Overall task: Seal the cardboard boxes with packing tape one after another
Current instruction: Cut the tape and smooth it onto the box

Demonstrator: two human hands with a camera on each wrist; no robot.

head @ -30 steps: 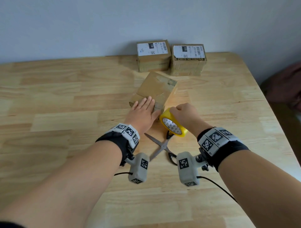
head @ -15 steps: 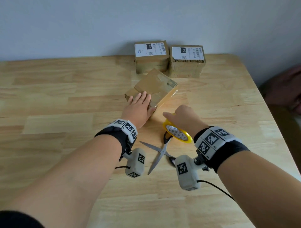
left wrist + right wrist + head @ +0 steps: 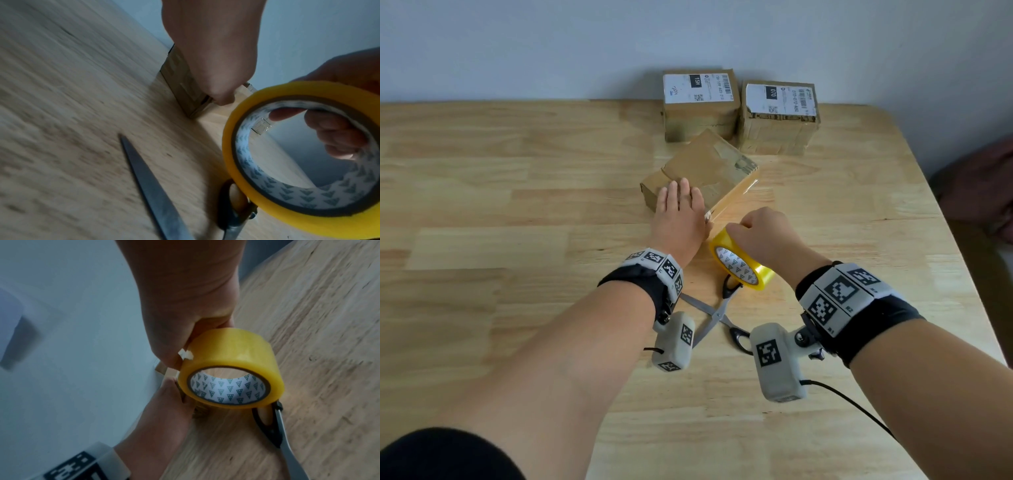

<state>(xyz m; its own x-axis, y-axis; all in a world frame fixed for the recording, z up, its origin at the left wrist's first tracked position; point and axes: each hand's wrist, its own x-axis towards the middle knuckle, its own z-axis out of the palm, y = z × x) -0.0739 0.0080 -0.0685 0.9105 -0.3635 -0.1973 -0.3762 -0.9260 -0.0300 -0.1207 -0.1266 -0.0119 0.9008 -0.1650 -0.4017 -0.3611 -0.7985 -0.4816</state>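
A small cardboard box [image 3: 709, 168] lies at an angle in the middle of the wooden table [image 3: 517, 205]. My left hand [image 3: 679, 216] presses flat on its near end with straight fingers, and the box [image 3: 183, 84] shows under the palm in the left wrist view. My right hand [image 3: 760, 233] grips a yellow roll of packing tape [image 3: 739, 263] just right of the box's near corner, fingers through the core [image 3: 333, 133]. In the right wrist view the tape roll [image 3: 232, 366] hangs below my curled fingers. A strip of tape [image 3: 736, 195] runs along the box's right side.
Open scissors [image 3: 719, 315] lie on the table under my wrists, black handles near the roll. Two boxes with white labels, one [image 3: 700, 102] on the left and one [image 3: 779, 116] on the right, stand against the back wall. The table's right edge [image 3: 945, 212] is close.
The box has turned and slid slightly left under my left hand. My right hand has brought the tape roll back up close to the box's near corner.
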